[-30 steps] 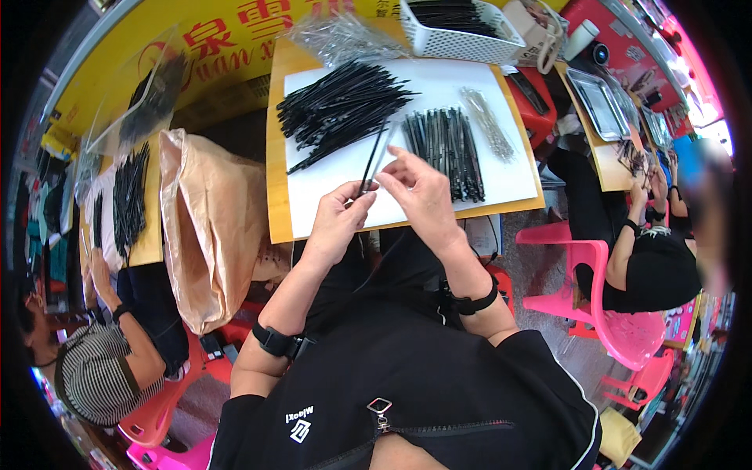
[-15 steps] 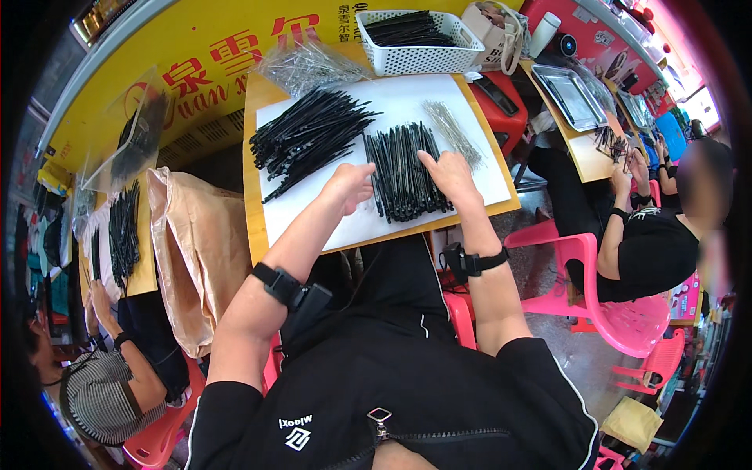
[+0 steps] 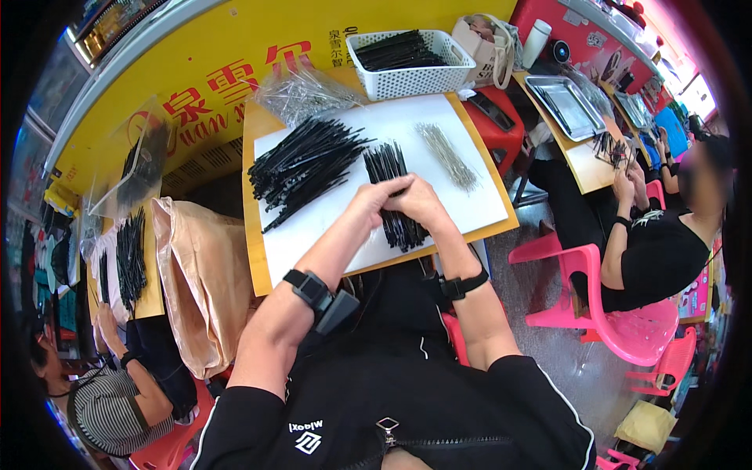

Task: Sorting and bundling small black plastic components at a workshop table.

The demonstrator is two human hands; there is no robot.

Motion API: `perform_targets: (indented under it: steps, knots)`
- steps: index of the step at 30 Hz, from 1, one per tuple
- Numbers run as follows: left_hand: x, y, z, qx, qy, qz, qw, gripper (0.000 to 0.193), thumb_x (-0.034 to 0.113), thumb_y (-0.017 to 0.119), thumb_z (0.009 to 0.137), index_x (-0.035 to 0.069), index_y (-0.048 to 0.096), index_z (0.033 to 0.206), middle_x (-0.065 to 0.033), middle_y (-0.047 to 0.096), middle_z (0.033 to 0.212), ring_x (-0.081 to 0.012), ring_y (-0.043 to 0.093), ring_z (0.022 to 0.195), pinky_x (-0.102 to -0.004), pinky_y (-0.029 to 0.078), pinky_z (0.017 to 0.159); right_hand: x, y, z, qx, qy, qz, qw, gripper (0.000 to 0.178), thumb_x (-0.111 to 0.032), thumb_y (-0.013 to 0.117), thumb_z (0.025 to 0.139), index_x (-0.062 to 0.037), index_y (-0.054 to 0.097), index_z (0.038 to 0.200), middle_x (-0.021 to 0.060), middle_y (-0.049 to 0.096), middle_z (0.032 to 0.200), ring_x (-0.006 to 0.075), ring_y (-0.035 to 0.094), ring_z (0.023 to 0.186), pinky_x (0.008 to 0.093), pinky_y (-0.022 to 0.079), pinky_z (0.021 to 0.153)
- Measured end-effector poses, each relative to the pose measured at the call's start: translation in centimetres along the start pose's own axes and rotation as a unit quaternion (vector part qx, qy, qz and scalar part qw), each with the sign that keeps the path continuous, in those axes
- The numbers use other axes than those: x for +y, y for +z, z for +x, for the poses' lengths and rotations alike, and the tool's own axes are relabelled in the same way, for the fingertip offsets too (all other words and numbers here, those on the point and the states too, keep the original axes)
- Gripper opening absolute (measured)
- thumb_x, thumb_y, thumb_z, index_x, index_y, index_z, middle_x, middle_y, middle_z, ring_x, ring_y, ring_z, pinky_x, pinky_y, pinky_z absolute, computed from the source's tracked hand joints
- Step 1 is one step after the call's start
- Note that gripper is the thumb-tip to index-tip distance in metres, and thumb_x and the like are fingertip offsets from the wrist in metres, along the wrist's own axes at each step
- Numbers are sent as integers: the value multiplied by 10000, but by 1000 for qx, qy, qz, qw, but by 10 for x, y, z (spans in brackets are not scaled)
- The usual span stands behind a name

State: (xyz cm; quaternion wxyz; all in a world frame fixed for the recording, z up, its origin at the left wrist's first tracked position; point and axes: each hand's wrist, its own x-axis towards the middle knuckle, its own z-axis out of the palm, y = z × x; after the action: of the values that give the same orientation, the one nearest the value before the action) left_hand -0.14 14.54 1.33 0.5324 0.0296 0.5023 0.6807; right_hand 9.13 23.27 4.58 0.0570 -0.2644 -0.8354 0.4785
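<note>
Both hands at a bundle of black strips, seen from above; the left hand [image 3: 381, 199] and the right hand [image 3: 417, 203] meet across the middle of the bundle of black strips [image 3: 402, 230], cupped in from its two sides, with their fingers touching on top; the fingertips are hidden, so one cannot tell whether either hand pinches the strips or merely rests around them. The bundle lies directly under the grip on a white sheet [image 3: 479, 205]; its long axis runs away from the body, far end leaning slightly left; neither hand is clearly nearer, since both meet over it. The strips are slim, dark and glossy, roughly parallel, with uneven ends showing beyond and below the grip. Left of the grip and farther off, a larger black pile [image 3: 305, 168] fans loosely; to the right and beyond, thin pale strips [image 3: 448, 155] lie aslant; farthest, a white basket [image 3: 415, 82].
</note>
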Motion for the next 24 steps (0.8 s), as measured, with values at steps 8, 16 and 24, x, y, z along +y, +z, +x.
perform_targets:
  steps: [8,16,24]
  knots:
    - [23,54,-56,37,380,199,903,474,157,812,651,-24,599,1034,-107,645,952,-211,612,873,-337,480,817,-22,-1,-28,203,-230,222,925,547,-110,748,678,5,471,1135,125,621,968,209,613,897,328,487,794]
    - [-17,21,-34,17,440,315,840,581,205,856,604,-1,585,1075,-117,604,995,-231,590,941,-348,468,850,60,22,-16,154,-303,92,936,642,-111,777,691,-29,418,1217,100,560,1059,239,579,978,332,470,863]
    - [-10,21,-17,-1,406,255,878,599,126,860,601,13,545,1097,-81,570,1024,-199,560,954,-329,460,868,20,8,-14,166,-241,134,947,641,-118,753,697,-42,415,1237,151,606,1087,292,629,973,353,502,814]
